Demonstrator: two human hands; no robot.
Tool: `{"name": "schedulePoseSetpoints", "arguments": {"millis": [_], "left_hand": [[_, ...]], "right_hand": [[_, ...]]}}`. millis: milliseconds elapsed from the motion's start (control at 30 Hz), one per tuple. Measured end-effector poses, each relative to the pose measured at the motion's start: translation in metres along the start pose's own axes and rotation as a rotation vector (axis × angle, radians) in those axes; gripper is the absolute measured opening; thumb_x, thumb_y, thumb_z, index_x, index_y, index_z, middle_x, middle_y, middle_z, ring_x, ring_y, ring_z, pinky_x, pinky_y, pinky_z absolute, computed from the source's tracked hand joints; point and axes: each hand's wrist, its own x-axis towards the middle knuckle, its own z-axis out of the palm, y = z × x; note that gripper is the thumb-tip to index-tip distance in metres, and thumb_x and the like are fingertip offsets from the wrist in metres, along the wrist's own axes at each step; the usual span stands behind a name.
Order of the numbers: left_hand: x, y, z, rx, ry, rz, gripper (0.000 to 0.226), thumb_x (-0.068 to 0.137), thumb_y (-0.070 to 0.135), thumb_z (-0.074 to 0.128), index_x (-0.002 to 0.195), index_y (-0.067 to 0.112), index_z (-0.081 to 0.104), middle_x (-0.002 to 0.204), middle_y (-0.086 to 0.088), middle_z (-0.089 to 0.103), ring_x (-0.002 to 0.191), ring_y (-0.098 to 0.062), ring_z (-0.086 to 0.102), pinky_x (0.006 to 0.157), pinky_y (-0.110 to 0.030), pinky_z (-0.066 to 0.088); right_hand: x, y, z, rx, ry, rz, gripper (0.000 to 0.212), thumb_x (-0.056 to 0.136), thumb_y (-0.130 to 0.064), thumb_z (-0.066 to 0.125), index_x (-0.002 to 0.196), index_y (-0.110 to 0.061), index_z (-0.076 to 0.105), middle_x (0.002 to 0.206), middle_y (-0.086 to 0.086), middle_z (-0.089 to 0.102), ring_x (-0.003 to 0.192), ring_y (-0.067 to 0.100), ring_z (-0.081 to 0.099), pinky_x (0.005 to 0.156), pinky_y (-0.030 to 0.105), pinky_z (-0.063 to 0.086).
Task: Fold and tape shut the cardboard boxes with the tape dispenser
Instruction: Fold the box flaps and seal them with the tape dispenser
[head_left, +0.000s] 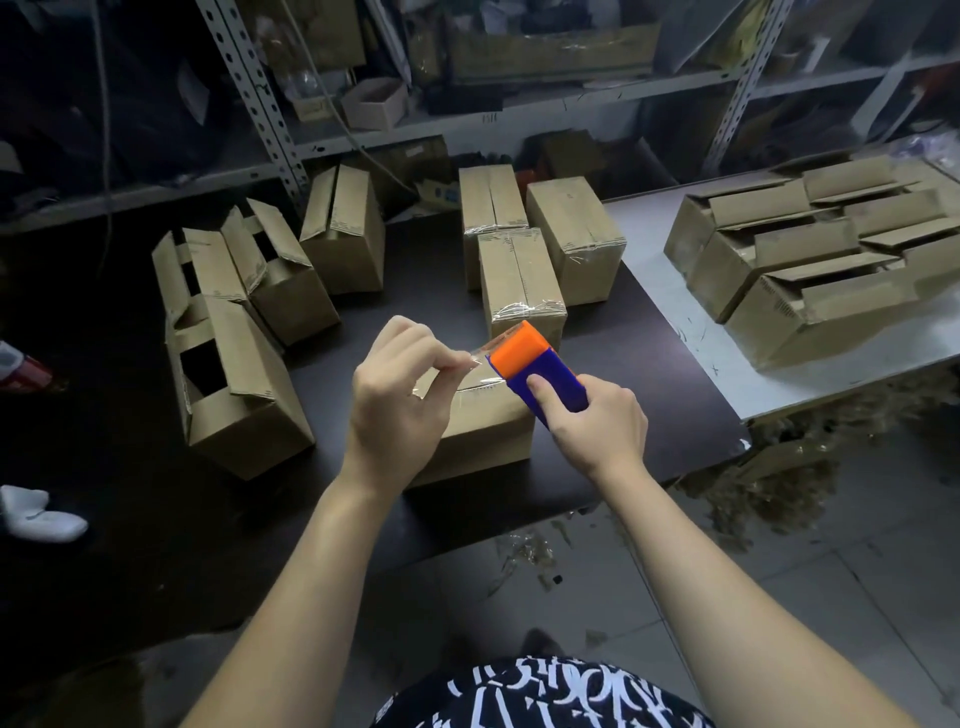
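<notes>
A closed cardboard box (478, 431) lies on the dark table (130, 519) right in front of me, partly hidden by my hands. My right hand (597, 426) grips the blue and orange tape dispenser (535, 364) above the box's far right corner. My left hand (405, 389) pinches the free end of the clear tape (475, 358) coming off the dispenser's orange head. A strip of clear tape shows on the box top between my hands.
Three taped boxes (524, 280) stand behind the dispenser. Several open-flapped boxes (234, 332) sit at left. A stack of flat and open boxes (810, 260) rests on a white table (727, 364) at right. Metal shelving (467, 114) runs behind. Tape scraps litter the floor (779, 571).
</notes>
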Motion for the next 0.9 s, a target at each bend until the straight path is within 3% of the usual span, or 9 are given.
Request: {"name": "schedulePoseSetpoints", "arguments": {"millis": [133,267,333,467,600,700,800,900], "left_hand": [[0.001,0.012,-0.003,0.032,0.101,0.030,0.013,0.090,0.001,0.077,0.080,-0.005,0.072,0.074,-0.013,0.063,0.075,-0.022,0.055,0.063,-0.042,0.048],[0.012,0.023,-0.042,0.031,0.296,0.011,0.014,0.091,-0.006,0.075,0.080,-0.003,0.066,0.077,-0.016,0.060,0.073,-0.029,0.057,0.066,-0.038,0.048],[0.018,0.011,-0.054,-0.003,0.196,-0.131,0.012,0.093,0.003,0.076,0.086,0.000,0.067,0.082,-0.011,0.065,0.075,-0.024,0.061,0.067,-0.037,0.051],[0.011,-0.012,-0.045,-0.277,0.031,-0.589,0.009,0.092,0.015,0.078,0.091,0.018,0.070,0.083,-0.006,0.073,0.082,-0.023,0.073,0.076,-0.041,0.060],[0.002,-0.024,-0.038,-0.356,-0.021,-0.714,0.014,0.091,0.015,0.079,0.088,0.023,0.068,0.078,-0.008,0.074,0.077,-0.022,0.072,0.072,-0.028,0.054],[-0.005,-0.031,-0.039,-0.342,-0.077,-0.756,0.010,0.091,0.019,0.079,0.089,0.020,0.069,0.079,-0.010,0.072,0.073,-0.017,0.065,0.069,-0.026,0.050],[-0.008,-0.038,-0.045,-0.338,-0.122,-0.777,0.010,0.091,0.017,0.079,0.090,0.014,0.069,0.081,-0.009,0.071,0.073,-0.014,0.061,0.066,-0.023,0.049],[-0.010,-0.046,-0.053,-0.363,-0.148,-0.807,0.009,0.091,0.015,0.077,0.091,0.014,0.068,0.083,-0.010,0.072,0.073,-0.014,0.063,0.058,-0.017,0.046]], "right_hand": [[0.011,-0.005,0.003,0.000,0.002,0.084,0.049,0.091,-0.068,0.060,0.072,-0.023,0.061,0.068,-0.012,0.061,0.065,0.004,0.055,0.056,0.023,0.034],[0.030,0.046,-0.015,-0.063,0.136,0.472,0.071,0.086,-0.079,0.051,0.077,-0.011,0.070,0.086,0.011,0.074,0.082,0.034,0.066,0.076,0.038,0.055],[0.028,0.064,-0.015,-0.098,0.153,0.450,0.064,0.091,-0.074,0.052,0.082,-0.013,0.068,0.092,0.012,0.073,0.086,0.036,0.064,0.077,0.039,0.053],[0.006,0.066,0.014,-0.068,-0.026,0.359,0.041,0.101,-0.048,0.058,0.118,-0.011,0.059,0.118,0.014,0.067,0.107,0.034,0.062,0.087,0.042,0.053],[0.002,0.062,0.032,-0.143,-0.112,0.281,0.026,0.098,-0.028,0.069,0.111,-0.007,0.060,0.107,0.012,0.062,0.104,0.033,0.061,0.080,0.033,0.046],[-0.003,0.050,0.037,-0.121,0.043,0.168,0.029,0.089,-0.030,0.077,0.104,-0.009,0.063,0.098,0.008,0.064,0.095,0.029,0.063,0.077,0.035,0.050],[-0.011,0.022,0.045,0.005,0.179,0.106,0.024,0.092,-0.034,0.071,0.102,-0.014,0.064,0.100,0.004,0.067,0.091,0.025,0.062,0.072,0.032,0.046],[-0.012,-0.009,0.059,0.085,0.027,0.275,0.042,0.093,-0.062,0.059,0.111,-0.024,0.059,0.107,-0.007,0.062,0.096,0.018,0.060,0.073,0.033,0.042]]}}
